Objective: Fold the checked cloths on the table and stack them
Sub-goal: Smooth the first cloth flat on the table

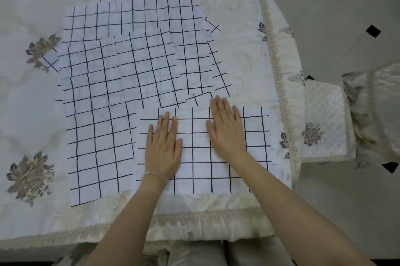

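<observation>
White cloth ruled with thin black lines takes up most of the frame: a folded checked cloth (pixel 203 151) lies flat in the lower centre-right, near the table's front edge, and both hands rest on top of it. The left hand (pixel 163 143) lies palm down on the cloth's left part, fingers straight and close together, holding nothing; a beaded bracelet (pixel 156 175) circles its wrist. The right hand (pixel 226 128) lies palm down on the upper middle of the same cloth, fingers straight and slightly spread, its fingertips reaching just past the cloth's far edge, and it too grips nothing. Both forearms come up from the bottom of the frame and cover part of the cloth's near edge. Behind and to the left, the unfolded checked cloths (pixel 134 53) overlap one another in a loose spread from the upper centre down to the lower left; how many there are is hard to tell, since their edges run under each other. One long piece at the lower left lies just beside the folded cloth. Everything sits on a cream embroidered tablecloth (pixel 238 53) with a lace trim along its edges and brownish flower motifs (pixel 30 177) at the left side. At the right edge of the frame stands a chair with a quilted cream cover (pixel 326 118), tucked near the table's corner, over a grey floor (pixel 337 10) with small black diamond tiles.
</observation>
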Motion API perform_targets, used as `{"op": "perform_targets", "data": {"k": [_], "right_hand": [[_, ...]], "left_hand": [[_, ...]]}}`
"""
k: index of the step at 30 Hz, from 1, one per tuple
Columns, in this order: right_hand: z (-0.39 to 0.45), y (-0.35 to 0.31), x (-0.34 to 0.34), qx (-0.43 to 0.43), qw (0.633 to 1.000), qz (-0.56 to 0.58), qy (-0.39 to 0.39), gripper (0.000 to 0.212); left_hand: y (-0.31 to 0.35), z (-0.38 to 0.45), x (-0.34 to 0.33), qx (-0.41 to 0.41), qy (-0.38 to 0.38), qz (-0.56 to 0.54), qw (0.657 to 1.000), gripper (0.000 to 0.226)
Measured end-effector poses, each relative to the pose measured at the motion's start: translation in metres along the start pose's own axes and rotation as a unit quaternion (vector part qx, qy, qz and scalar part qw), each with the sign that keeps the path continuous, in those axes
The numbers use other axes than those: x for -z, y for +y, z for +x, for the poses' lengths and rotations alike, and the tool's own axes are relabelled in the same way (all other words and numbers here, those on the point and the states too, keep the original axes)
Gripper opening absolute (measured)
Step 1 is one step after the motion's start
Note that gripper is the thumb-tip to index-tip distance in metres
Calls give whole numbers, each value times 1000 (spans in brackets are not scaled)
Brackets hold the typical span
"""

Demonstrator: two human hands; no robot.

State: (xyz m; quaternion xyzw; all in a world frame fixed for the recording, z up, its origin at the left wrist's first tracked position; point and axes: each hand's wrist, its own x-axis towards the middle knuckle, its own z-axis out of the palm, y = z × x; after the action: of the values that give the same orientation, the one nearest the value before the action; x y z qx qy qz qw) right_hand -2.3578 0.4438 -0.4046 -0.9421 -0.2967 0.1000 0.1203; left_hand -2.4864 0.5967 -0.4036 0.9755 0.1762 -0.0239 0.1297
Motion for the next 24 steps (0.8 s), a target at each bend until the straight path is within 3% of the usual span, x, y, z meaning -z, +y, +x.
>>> {"op": "perform_targets", "data": {"k": [4,8,13,16,24], "right_hand": [[-5,56,18,-61,998,-10,24,64],[-5,60,21,-69,997,-11,32,65],[-5,61,19,-64,997,-14,38,67],[-5,62,18,-59,997,-16,42,66],[-5,64,19,-56,997,-14,43,66]], "left_hand": [[-1,0,0,-6,-6,7,1000,59],[18,4,6,19,11,9,1000,59],[96,43,-3,-147,-16,-2,989,56],[95,57,-12,-162,-47,13,986,55],[-32,35,14,-5,-12,26,1000,58]]}}
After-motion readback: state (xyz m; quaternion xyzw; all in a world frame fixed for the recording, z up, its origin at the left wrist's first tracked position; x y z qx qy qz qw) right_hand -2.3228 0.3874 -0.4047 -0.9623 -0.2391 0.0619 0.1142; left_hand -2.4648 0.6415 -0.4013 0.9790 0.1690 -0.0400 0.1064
